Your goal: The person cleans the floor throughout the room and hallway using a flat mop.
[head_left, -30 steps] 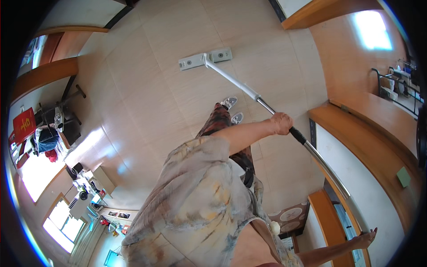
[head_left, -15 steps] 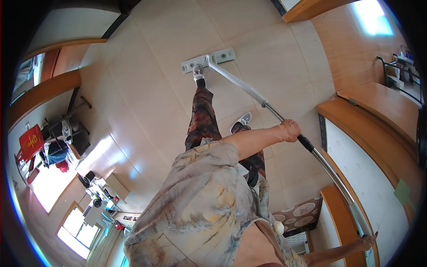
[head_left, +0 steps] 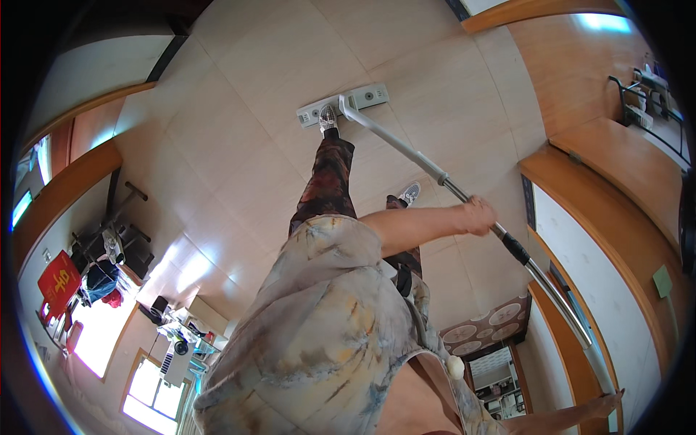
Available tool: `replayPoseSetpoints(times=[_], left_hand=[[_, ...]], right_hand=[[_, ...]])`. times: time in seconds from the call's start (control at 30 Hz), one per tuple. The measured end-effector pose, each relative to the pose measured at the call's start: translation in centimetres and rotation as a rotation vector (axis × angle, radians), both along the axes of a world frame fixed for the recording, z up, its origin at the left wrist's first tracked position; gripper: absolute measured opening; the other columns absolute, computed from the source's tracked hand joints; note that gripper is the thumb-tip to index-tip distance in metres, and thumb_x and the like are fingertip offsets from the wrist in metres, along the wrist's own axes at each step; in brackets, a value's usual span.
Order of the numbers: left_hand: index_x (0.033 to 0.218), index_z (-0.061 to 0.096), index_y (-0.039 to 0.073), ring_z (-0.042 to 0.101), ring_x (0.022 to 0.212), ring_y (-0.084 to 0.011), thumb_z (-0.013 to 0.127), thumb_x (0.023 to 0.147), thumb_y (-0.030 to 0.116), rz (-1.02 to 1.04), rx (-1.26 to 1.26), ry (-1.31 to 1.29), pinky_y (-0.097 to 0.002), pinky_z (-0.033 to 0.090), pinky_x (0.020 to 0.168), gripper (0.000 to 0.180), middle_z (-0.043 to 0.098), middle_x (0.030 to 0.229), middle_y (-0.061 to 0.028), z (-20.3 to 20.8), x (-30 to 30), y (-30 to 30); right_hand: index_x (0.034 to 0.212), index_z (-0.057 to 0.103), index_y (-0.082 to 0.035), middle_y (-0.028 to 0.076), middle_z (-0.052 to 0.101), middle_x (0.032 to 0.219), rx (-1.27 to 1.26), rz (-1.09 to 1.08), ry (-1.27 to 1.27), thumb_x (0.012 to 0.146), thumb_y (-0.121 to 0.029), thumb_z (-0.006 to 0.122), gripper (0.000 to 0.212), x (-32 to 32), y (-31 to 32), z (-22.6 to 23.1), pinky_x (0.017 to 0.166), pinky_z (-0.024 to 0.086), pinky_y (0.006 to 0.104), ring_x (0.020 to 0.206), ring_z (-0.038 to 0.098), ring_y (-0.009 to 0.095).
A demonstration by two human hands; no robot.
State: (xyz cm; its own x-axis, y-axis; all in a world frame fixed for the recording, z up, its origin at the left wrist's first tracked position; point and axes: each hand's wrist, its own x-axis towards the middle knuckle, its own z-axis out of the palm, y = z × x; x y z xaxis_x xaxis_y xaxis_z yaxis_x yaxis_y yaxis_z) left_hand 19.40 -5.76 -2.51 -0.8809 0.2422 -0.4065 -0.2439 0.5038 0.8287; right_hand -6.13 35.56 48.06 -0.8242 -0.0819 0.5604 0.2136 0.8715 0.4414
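Observation:
A flat mop lies across the floor in front of me, its pale grey mop head (head_left: 366, 96) resting on the tiles. My left shoe (head_left: 328, 118) overlaps the near edge of that head. The mop handle (head_left: 454, 187) slants from there toward the lower right. My left hand (head_left: 480, 215) reaches across my body and is closed around the metal tube, just below a black grip (head_left: 516, 249). Near the top end of the handle, my right hand (head_left: 603, 406) is closed on it, with one finger sticking out; part of that grasp is unclear.
Wooden door frames and a brown cabinet (head_left: 616, 170) stand on the right. At left are a cluttered black chair (head_left: 130, 243) and a red sign (head_left: 59, 284). A white fan-like machine (head_left: 177, 355) stands near the window. Behind me is a patterned brown panel (head_left: 486, 326).
My left hand now sits farther from the black grip, which shows more of the tube between. My right foot has shifted slightly to the right. The mop head has barely moved.

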Motion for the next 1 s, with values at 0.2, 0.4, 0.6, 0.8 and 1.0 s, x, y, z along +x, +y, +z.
replayPoseSetpoints(times=[0.2,0.4,0.6,0.8,1.0], left_hand=[[0.094,0.056,0.008,0.058,0.095,-0.0297,0.052,0.077,0.013,0.327,-0.053,0.246,-0.0397,0.049,0.074,0.018,0.060,0.094,-0.0116,-5.7,3.3,-1.1],[0.104,0.052,0.008,0.055,0.096,-0.0303,0.051,0.066,0.001,1.390,-0.007,0.121,-0.0372,0.049,0.076,0.038,0.055,0.103,-0.0130,-10.8,8.5,-2.0],[0.097,0.052,0.002,0.059,0.072,-0.0205,0.052,0.087,0.047,1.921,1.582,-0.681,-0.0288,0.044,0.050,0.047,0.059,0.083,-0.0103,-18.7,9.5,-3.5],[0.095,0.051,0.003,0.062,0.067,-0.0228,0.040,0.093,0.050,1.825,1.980,-0.311,-0.0269,0.042,0.044,0.047,0.059,0.084,-0.0114,-20.6,6.8,-0.9],[0.096,0.056,-0.003,0.062,0.069,-0.0234,0.051,0.091,0.040,2.186,1.217,-0.667,-0.0356,0.052,0.058,0.043,0.061,0.086,-0.0173,-20.5,3.7,-1.7]], right_hand=[[0.125,0.053,-0.018,0.002,0.063,0.113,0.302,-0.053,0.006,0.082,-0.004,0.057,0.045,-1.7,0.0,4.1,0.081,0.052,0.0342,0.098,0.062,0.019],[0.128,0.050,-0.021,0.000,0.062,0.115,0.475,-0.159,-0.041,0.078,0.002,0.059,0.056,-0.7,-3.0,2.5,0.084,0.051,0.0340,0.098,0.062,0.019],[0.120,0.059,-0.014,0.002,0.063,0.110,-0.455,-0.152,0.133,0.086,-0.016,0.058,0.033,0.1,-6.1,-1.3,0.082,0.050,0.0314,0.096,0.061,0.018],[0.110,0.066,-0.007,0.007,0.062,0.105,-0.458,0.154,0.080,0.089,-0.030,0.054,0.034,-0.5,1.9,2.8,0.080,0.048,0.0289,0.098,0.058,0.019],[0.121,0.057,-0.011,0.008,0.063,0.112,0.135,0.029,0.015,0.088,-0.012,0.051,0.033,-0.2,1.6,0.5,0.077,0.053,0.0355,0.098,0.062,0.024]])
